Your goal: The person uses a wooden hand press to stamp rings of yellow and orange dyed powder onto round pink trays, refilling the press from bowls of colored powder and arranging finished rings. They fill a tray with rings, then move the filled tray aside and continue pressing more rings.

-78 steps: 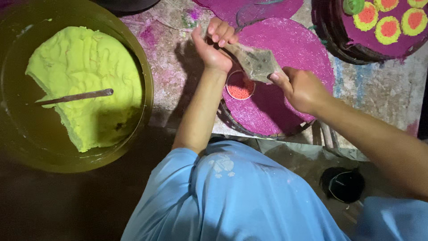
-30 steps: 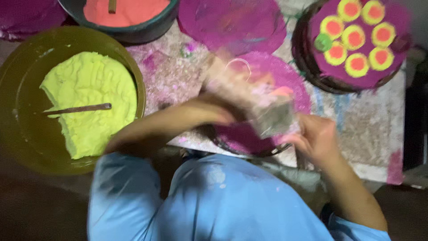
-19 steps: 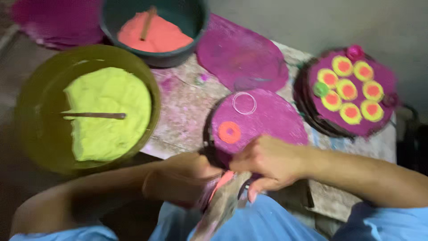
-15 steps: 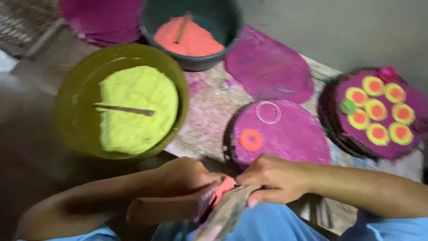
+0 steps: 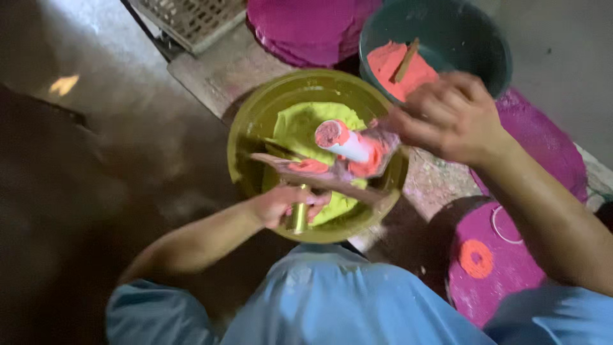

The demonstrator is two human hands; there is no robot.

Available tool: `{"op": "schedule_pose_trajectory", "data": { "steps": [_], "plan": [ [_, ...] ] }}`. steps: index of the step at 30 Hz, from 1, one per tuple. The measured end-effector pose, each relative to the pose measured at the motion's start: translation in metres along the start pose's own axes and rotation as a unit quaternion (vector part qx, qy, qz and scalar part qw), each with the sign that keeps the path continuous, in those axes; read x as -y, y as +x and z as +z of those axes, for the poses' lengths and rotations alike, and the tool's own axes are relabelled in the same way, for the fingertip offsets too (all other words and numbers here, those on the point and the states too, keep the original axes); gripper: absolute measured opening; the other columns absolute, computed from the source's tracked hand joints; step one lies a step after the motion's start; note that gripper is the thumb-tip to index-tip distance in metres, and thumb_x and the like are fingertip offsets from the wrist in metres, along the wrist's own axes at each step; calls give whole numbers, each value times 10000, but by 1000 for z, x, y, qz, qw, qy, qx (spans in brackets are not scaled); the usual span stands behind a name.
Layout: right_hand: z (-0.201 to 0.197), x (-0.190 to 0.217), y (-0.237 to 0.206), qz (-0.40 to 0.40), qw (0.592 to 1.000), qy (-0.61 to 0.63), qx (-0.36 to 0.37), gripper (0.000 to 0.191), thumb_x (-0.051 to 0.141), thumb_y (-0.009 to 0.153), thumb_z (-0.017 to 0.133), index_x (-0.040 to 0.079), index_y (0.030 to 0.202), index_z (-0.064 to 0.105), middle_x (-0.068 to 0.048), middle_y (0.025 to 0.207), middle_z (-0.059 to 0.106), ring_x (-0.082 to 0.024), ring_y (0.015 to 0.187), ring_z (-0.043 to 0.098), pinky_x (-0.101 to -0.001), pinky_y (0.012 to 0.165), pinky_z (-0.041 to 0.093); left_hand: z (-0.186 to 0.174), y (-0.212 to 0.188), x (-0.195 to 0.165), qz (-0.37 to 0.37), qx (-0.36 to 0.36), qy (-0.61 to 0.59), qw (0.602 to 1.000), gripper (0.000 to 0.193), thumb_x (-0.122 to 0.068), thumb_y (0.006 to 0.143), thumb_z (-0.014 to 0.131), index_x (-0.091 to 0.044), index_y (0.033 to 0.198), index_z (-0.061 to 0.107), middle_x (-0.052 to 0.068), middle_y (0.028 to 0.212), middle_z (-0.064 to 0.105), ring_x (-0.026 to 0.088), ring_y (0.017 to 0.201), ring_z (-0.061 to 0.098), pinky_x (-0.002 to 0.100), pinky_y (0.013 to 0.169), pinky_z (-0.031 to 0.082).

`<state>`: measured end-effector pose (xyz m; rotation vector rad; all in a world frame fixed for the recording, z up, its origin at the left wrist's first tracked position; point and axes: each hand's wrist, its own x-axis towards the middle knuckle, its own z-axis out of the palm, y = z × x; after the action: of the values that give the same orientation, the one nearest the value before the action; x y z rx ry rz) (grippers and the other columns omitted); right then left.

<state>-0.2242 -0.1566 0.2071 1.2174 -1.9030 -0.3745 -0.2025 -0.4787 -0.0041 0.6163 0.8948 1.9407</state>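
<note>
My left hand (image 5: 286,206) is closed around a short brass-coloured cylinder (image 5: 297,217) at the near rim of the olive-green bowl (image 5: 246,137). My right hand (image 5: 454,116) hovers over the bowl's right side and pinches a stained cloth (image 5: 377,153). The cloth is wrapped around a white tube (image 5: 341,140) with an orange-red end. A dark, stained strip of the cloth (image 5: 300,174) stretches between both hands. Lime-green powder (image 5: 300,121) fills the bowl beneath them. The picture is blurred by motion.
A teal bowl (image 5: 472,45) of orange powder with a stick (image 5: 406,61) stands behind. Magenta discs lie at the back (image 5: 300,25) and right (image 5: 549,150). The near right disc (image 5: 511,281) carries an orange ring (image 5: 476,259). A wicker basket (image 5: 191,19) sits at the top left.
Both hands have moved left from above the magenta disc to over the green bowl. The view has swung left with them, and the white tube and brass cylinder now show.
</note>
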Motion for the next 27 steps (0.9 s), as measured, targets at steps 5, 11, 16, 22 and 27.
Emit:
{"op": "schedule_pose_trajectory", "data": {
  "steps": [5, 11, 16, 22, 27],
  "plan": [
    [72, -50, -10, 375, 917, 132, -45, 470, 154, 901, 831, 33, 1315, 645, -136, 1229, 585, -292, 1086, 583, -407, 894, 512, -39, 16, -22, 59, -248, 103, 961, 245, -189, 920, 686, -38, 1112, 670, 28, 976, 677, 129, 796, 647, 318, 686, 569],
    [240, -69, -72, 589, 728, 320, 147, 206, 253, 863, 723, 69, 955, 738, -152, 928, 763, -299, 882, 758, -447, 788, 583, -62, 49, -33, 74, -244, 49, 966, 225, -192, 948, 709, -42, 1113, 685, 41, 885, 643, 138, 761, 633, 325, 648, 530],
    [288, -59, -69, 670, 678, 186, 239, 832, 259, 857, 658, 97, 1609, 341, -353, 1071, 621, -514, 878, 676, -582, 696, 554, -73, 105, -46, 104, -256, 91, 957, 238, -194, 906, 719, -47, 1090, 682, 15, 903, 656, 129, 743, 624, 315, 614, 525],
    [300, -88, -75, 651, 595, 226, 414, 578, 238, 857, 632, -28, 1347, 480, -316, 1121, 689, -462, 1049, 689, -550, 867, 562, -124, 241, -86, 174, -268, 166, 933, 217, -274, 939, 708, -64, 975, 663, 14, 781, 625, 152, 673, 593, 315, 518, 464],
    [317, -78, -110, 677, 619, 197, 346, 474, 340, 1019, 537, -15, 1333, 524, -302, 1201, 665, -474, 1134, 645, -576, 960, 499, -155, 348, -101, 275, -324, 254, 869, 159, -227, 915, 686, -71, 894, 667, -17, 783, 605, 88, 715, 576, 294, 604, 441]
  ]
}}
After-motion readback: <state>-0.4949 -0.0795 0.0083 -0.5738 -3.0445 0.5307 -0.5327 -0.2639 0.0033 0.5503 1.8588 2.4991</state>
